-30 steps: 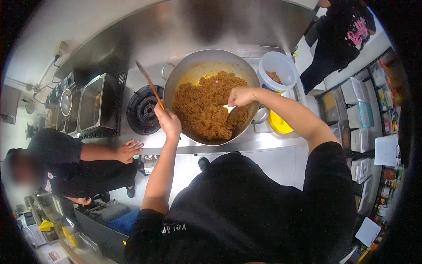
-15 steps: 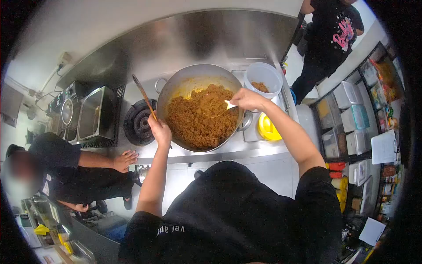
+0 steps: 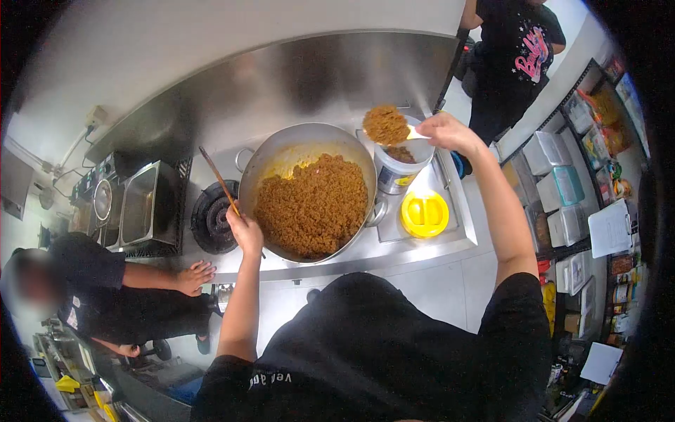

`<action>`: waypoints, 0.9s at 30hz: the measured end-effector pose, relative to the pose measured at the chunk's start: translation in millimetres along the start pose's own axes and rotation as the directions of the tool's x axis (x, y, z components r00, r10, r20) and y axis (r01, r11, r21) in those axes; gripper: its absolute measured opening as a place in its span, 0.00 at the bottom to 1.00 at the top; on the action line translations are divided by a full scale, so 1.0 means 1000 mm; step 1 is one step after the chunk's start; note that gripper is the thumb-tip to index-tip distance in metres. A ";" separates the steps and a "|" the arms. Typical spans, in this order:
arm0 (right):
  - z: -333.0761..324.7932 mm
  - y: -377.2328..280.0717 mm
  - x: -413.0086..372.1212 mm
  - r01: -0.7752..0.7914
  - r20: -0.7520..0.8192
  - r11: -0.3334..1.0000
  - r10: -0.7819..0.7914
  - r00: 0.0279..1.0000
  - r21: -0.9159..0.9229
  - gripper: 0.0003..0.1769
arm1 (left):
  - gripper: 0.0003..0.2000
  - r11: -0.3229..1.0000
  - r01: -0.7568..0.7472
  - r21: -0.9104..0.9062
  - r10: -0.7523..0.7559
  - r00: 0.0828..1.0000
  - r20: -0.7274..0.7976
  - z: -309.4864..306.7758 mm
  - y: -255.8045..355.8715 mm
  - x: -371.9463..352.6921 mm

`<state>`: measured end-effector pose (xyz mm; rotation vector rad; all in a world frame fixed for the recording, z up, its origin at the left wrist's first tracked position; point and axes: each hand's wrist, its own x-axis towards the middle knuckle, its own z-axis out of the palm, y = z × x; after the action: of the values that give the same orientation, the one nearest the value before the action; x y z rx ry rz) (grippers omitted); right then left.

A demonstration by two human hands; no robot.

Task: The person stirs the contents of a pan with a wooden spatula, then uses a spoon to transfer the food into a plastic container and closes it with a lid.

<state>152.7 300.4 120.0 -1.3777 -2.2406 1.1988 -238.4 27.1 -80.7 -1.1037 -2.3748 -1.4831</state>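
My left hand (image 3: 244,232) is closed around a long thin wooden stick (image 3: 217,171) just outside the left rim of a wide metal pot (image 3: 276,133). Brown crumbly food, like cooked minced meat (image 3: 313,204), fills much of the pot. My right hand (image 3: 450,132) grips the white handle of a serving spoon (image 3: 416,132). A heaped portion of the minced food (image 3: 386,125) covers the spoon's bowl, which is held above a clear plastic tub (image 3: 404,174). Some of the same food lies inside the tub.
A yellow lid (image 3: 425,214) lies on the steel counter, right of the pot. Left are a black burner (image 3: 213,218) and a deep fryer (image 3: 140,204). One co-worker's hand (image 3: 195,278) rests at the counter edge; another person (image 3: 517,56) stands behind. Shelves with containers (image 3: 562,190) line the right.
My right hand has lifted the loaded spoon out of the pot and carried it up and right, over the tub. My left hand still holds the stick beside the pot.
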 end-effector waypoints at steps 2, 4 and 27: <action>-0.015 0.015 0.003 -0.017 -0.059 0.999 0.015 0.998 -0.037 0.16 | 0.19 0.999 0.040 0.004 -0.040 0.999 0.010 0.001 0.001 0.000; -0.015 0.037 0.012 0.137 -0.192 0.880 -0.246 0.950 -0.455 0.16 | 0.19 0.999 0.036 0.025 -0.036 0.999 0.000 0.003 -0.004 0.001; 0.057 0.070 0.067 -0.049 -0.132 0.477 -0.143 0.981 -0.877 0.08 | 0.18 1.000 0.002 0.016 -0.003 1.000 0.030 0.002 -0.005 0.002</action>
<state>128.3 341.6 18.9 -1.5763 -2.8199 -0.2884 -242.8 28.5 -83.7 -1.1278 -2.4045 -1.4566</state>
